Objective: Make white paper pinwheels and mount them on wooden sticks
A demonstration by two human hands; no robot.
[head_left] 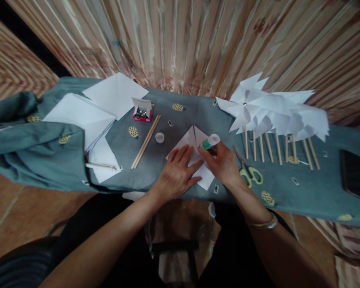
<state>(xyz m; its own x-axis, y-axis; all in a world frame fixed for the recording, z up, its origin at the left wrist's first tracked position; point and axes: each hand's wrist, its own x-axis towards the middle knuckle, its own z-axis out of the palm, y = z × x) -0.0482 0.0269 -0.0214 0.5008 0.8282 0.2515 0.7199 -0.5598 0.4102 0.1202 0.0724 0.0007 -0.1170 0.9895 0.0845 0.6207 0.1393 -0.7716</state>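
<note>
A square of white paper (206, 181) with a slit cut in from its far corner lies before me on the cloth. My left hand (177, 171) rests flat on its left part, fingers spread. In my right hand (223, 160) is a glue stick (209, 142), white and green, tilted with its lower end at the paper near the slit; the fingers hide that end. A small white cap (160, 138) stands left of the paper. Just right of my right hand lie scissors (251, 172) with light green handles.
Two wooden sticks (146, 141) lie beside an open red box of metal pins (142, 112). White paper sheets (78, 114) and a pen (100, 166) are at the left. Paper pinwheels (270, 106) on sticks overlap at the right, near a dark phone (354, 174).
</note>
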